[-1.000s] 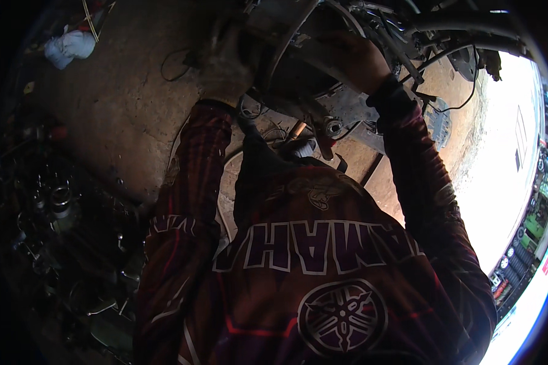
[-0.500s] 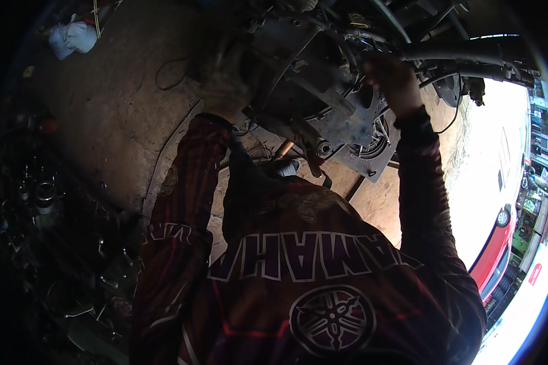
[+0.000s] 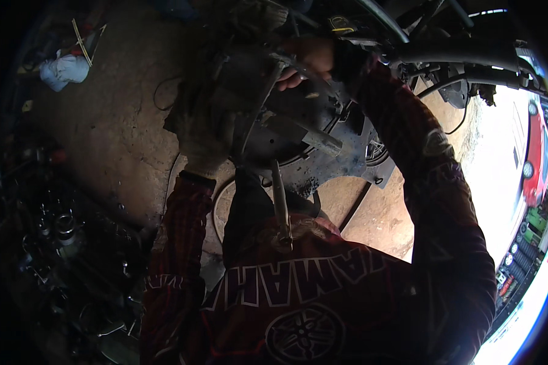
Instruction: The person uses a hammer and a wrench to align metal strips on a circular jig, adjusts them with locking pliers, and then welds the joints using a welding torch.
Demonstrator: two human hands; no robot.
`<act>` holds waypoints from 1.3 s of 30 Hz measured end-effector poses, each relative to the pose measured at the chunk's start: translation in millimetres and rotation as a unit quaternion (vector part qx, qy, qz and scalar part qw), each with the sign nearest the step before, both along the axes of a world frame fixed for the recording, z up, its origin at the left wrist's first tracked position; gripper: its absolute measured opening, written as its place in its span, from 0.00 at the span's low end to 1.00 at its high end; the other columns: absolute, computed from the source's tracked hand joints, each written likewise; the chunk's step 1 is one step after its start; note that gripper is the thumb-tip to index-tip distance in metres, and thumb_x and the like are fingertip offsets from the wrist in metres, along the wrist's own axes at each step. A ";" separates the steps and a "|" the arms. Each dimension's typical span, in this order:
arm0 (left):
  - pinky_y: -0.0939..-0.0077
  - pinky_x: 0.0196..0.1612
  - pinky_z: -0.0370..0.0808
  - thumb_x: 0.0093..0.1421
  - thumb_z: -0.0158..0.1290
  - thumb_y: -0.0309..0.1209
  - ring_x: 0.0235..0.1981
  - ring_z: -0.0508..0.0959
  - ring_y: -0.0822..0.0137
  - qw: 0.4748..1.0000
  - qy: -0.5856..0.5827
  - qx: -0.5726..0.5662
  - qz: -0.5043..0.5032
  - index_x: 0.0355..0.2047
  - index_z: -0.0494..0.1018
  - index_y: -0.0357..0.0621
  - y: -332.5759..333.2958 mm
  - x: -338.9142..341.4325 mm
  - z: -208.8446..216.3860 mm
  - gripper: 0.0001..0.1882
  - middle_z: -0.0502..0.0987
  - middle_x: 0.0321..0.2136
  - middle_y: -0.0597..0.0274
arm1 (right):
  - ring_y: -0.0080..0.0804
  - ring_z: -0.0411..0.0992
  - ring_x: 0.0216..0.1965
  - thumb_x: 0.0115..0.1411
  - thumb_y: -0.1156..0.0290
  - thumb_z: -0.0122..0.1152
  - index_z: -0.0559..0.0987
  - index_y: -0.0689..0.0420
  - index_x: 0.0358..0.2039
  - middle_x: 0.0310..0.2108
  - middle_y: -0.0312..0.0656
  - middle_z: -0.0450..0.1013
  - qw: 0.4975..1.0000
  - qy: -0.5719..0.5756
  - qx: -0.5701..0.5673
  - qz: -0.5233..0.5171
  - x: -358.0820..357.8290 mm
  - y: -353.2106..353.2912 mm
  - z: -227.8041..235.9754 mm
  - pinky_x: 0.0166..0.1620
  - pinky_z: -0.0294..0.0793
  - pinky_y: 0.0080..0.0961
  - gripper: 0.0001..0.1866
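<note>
A dark metal assembly (image 3: 292, 131) with a flat plate, a curved bar (image 3: 265, 100) and a short square tube (image 3: 313, 137) is in front of me. My left hand (image 3: 204, 137), in a dirty work glove, lies along its left side; its fingers fade into shadow and blur. My right hand (image 3: 313, 58), bare, reaches over the far part. Its fingers are curled in beside the upper end of the curved bar; what is inside them is hidden. A narrow metal rod or pipe (image 3: 280, 198) points toward me from the plate's near edge.
Thick dark tubes (image 3: 463, 55) cross the far right. A spoked wheel (image 3: 377, 152) shows below the plate. Tools and metal parts (image 3: 64, 228) crowd the left side. A pale blue bundle (image 3: 66, 70) lies at the far left. A red car (image 3: 534, 158) is outside.
My right hand has moved left and farther over the assembly, its fingers curling by the curved bar. My left hand has shifted left and nearer to me. The view has turned slightly.
</note>
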State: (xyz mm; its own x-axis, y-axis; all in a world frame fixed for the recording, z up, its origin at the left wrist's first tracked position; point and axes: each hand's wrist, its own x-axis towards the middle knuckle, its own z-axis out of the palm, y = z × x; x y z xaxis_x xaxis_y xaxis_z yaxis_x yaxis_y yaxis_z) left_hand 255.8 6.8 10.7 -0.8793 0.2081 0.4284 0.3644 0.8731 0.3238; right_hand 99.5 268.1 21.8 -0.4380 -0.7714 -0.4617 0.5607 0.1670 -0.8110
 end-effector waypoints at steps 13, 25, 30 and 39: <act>0.51 0.61 0.65 0.59 0.58 0.43 0.61 0.65 0.39 0.999 -0.015 0.049 0.011 0.61 0.64 0.36 -4.1 -0.8 -8.1 0.35 0.66 0.59 0.39 | 0.32 0.77 0.46 0.57 0.70 0.69 0.75 0.54 0.54 0.46 0.40 0.78 0.963 0.064 0.025 0.261 -9.8 -29.5 3.1 0.48 0.79 0.33 0.24; 0.51 0.63 0.63 0.61 0.57 0.44 0.61 0.65 0.38 1.000 0.004 0.027 -0.009 0.61 0.63 0.33 1.9 -8.7 -0.2 0.35 0.65 0.60 0.37 | 0.31 0.77 0.43 0.57 0.71 0.69 0.70 0.54 0.59 0.46 0.40 0.77 0.955 -0.082 -0.065 0.276 -21.0 -31.0 -26.8 0.47 0.80 0.38 0.29; 0.47 0.63 0.63 0.59 0.54 0.42 0.61 0.66 0.38 0.998 0.049 0.035 -0.005 0.61 0.65 0.37 -2.1 -5.4 -4.6 0.33 0.66 0.59 0.39 | 0.24 0.75 0.41 0.58 0.74 0.66 0.74 0.59 0.50 0.42 0.38 0.75 0.986 -0.008 0.050 0.159 -10.5 18.0 23.5 0.42 0.81 0.33 0.19; 0.49 0.62 0.64 0.61 0.56 0.45 0.60 0.66 0.37 0.999 0.016 0.040 -0.030 0.59 0.65 0.31 1.0 -6.3 -4.6 0.34 0.66 0.58 0.36 | 0.18 0.75 0.44 0.57 0.73 0.68 0.78 0.53 0.49 0.43 0.33 0.77 0.966 -0.027 -0.111 0.233 -2.6 -37.3 -38.3 0.40 0.78 0.20 0.19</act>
